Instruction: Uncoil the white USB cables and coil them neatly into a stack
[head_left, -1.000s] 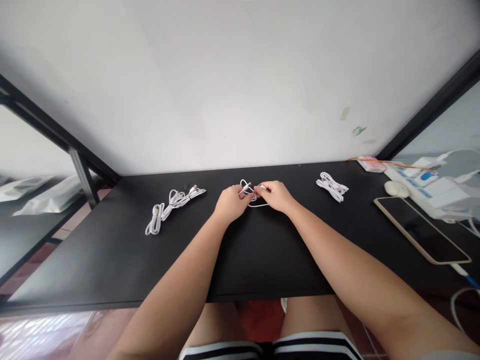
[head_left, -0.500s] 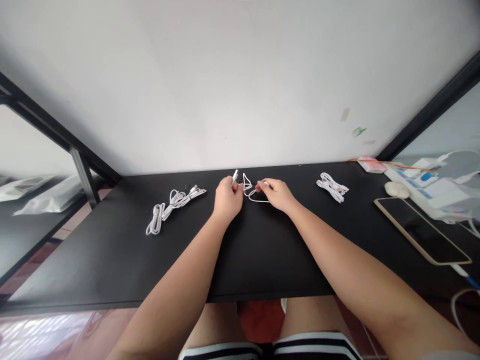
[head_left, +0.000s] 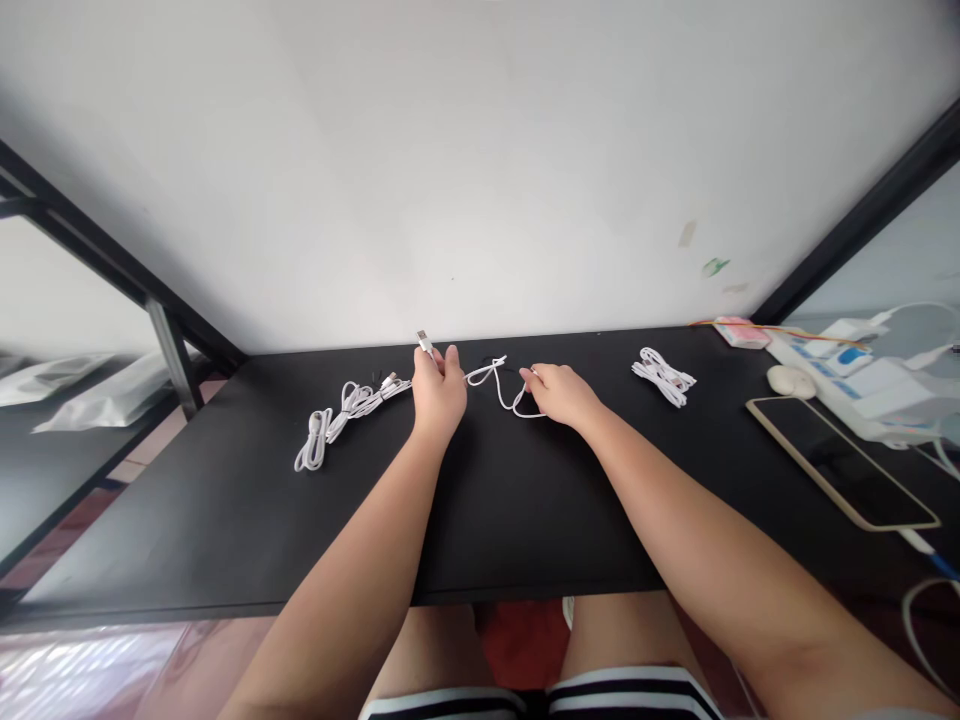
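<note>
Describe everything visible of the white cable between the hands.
The white cable is thin, smooth and plastic-looking, with a narrow loop and a slack curve over the black tabletop. The left hand holds one end, its metal-tipped plug sticking out; the right hand grips another part, mostly hidden.

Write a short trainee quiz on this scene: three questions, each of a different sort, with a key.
1. Which hand holds the slim white cable plug with a metal tip?
2. True or false: the rectangular, beige-edged phone with a dark screen lies right of the looped white cable bundle.
3. Fill in: the smooth, flat tabletop is coloured ____.

Key: 1. The left hand. 2. True. 3. Black.
</note>
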